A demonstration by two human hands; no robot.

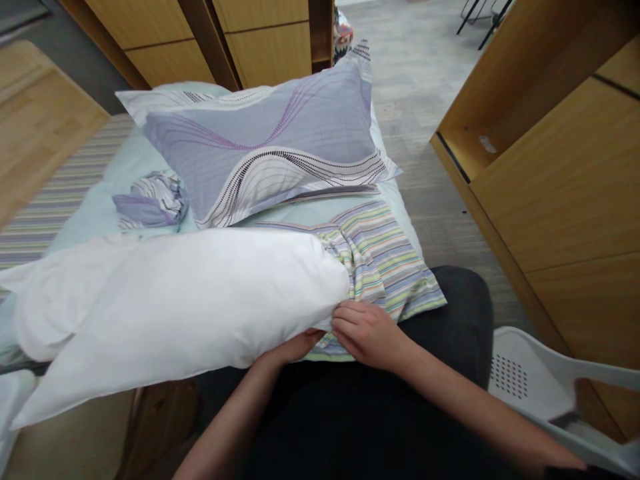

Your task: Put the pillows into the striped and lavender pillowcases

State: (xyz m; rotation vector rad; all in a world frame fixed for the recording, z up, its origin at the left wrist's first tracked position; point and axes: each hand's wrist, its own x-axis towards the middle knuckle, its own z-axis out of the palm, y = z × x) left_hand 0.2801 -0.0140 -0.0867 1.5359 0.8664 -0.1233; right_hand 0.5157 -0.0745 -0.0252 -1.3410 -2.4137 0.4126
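A plump white pillow (200, 300) lies across my lap and the bed, its right end pushed into the gathered mouth of a striped pillowcase (400, 267). At that end my right hand (367, 333) is closed, its fingers pinching the edge of the striped pillowcase against the pillow's corner. My left hand (299, 345) reaches in from below, partly hidden under the pillow. Its fingers are curled at the pillowcase's lower edge, close to my right hand. The pillowcase spreads flat to the right, over my dark-clothed knee (463, 300).
Beyond lies a pillow in a purple-grey patterned case (280, 133), on a pale bed sheet (95, 207). A crumpled patterned cloth (155, 200) sits left of it. Wooden cabinets (565, 200) stand on the right, a white chair (530, 380) below them. A wooden board (45, 120) is at left.
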